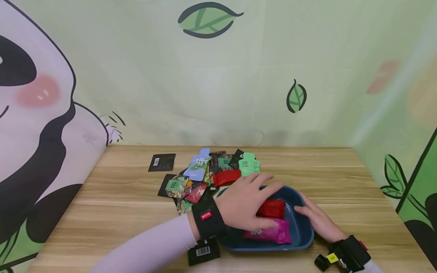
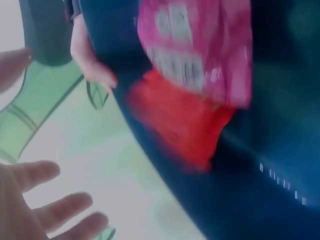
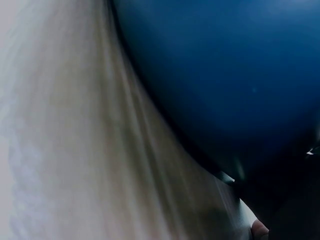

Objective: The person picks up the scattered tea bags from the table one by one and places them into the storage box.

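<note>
**Spread left hand [image 1: 246, 199] above a blue basin [image 1: 302, 231]**

Head view: the basin shows two packets, one red packet [image 1: 274, 208] and one magenta packet [image 1: 273, 233] nearer the viewer. On the table [image 1: 136, 216] behind and left of it lie a second red packet [image 1: 226, 177], one lilac-blue packet [image 1: 197, 167], one mint-green packet [image 1: 249, 165] and a heap of overlapping sachets [image 1: 196, 193], too tangled to count. Two black sachets sit outside the heap, one at the far left [image 1: 162, 162], one in front [image 1: 204, 254]. The left hand holds nothing and blocks the basin's left part; the right hand [image 1: 321, 222] grips the right rim, thumb inside.

Left wrist view: the magenta packet overlaps the red; the left fingers are apart from both.

Right wrist view: the basin's outer wall fills one side; one fingertip [image 3: 260, 229] shows, its contact unclear.
</note>
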Tool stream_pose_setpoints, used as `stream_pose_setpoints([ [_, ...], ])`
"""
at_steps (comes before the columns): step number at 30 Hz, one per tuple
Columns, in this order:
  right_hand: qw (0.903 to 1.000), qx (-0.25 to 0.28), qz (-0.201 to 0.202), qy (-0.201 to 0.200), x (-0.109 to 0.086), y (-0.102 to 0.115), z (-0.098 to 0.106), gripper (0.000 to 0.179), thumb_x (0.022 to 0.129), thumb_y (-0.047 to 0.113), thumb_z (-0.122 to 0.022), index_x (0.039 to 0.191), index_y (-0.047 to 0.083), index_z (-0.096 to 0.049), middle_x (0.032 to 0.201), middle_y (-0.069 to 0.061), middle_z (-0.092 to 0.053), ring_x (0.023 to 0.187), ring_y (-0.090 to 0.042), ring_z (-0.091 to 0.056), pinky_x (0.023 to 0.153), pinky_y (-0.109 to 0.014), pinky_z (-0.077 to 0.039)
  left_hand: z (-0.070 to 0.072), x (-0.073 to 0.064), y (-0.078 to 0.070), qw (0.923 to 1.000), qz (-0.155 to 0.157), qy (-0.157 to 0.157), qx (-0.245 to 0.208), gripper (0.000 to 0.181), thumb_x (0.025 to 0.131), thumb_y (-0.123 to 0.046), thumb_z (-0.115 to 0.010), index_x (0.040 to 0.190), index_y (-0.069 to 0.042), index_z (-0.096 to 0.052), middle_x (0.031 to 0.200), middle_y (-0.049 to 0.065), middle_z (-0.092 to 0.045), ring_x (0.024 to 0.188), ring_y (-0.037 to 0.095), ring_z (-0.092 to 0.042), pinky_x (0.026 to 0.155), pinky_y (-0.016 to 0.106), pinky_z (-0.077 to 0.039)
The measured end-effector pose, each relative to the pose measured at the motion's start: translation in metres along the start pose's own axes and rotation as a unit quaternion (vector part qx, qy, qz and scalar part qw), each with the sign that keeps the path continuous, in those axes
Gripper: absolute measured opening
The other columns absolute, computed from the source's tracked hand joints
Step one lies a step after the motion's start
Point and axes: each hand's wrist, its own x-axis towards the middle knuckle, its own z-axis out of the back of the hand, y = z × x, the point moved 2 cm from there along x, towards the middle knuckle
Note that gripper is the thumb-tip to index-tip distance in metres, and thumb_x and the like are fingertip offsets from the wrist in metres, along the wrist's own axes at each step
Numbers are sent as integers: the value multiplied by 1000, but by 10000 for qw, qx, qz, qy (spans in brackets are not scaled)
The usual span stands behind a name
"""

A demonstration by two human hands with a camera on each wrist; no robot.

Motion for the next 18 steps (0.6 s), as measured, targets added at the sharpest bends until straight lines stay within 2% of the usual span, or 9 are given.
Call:
stream_pose_setpoints([
  [3,10000,-58,-30,-66,0,0,-1,68,106,28,-37,160,-1,-7,162,-26,-15,128,9,-40,99,-21,-41,6,-4,10,9993,325,-194,-19,99,81,-83,-37,158,-21,-34,160,7,-30,140,27,-36,105,49,-40],
  [7,9998,-94,-96,-145,-1,1,-1,71,105,30,-38,160,-1,-6,163,-26,-12,127,14,-37,99,-18,-38,12,-12,32,9961,858,-213,-33,102,81,-86,-33,161,-23,-27,164,7,-22,144,31,-31,106,55,-37],
  [12,9999,-72,-59,-142,-1,1,-1,71,106,29,-38,160,-1,-5,162,-27,-12,127,14,-37,99,-18,-38,11,-25,68,9864,1626,-199,-97,99,82,-82,-39,160,-22,-29,161,9,-28,139,34,-37,104,54,-39],
  [18,9999,-47,-61,-127,0,1,-1,70,106,29,-37,160,-1,-6,162,-27,-13,127,11,-39,100,-20,-39,-3,-42,117,9721,2338,-162,-16,91,86,-77,-43,155,-18,-39,154,15,-37,132,38,-44,98,53,-44],
])
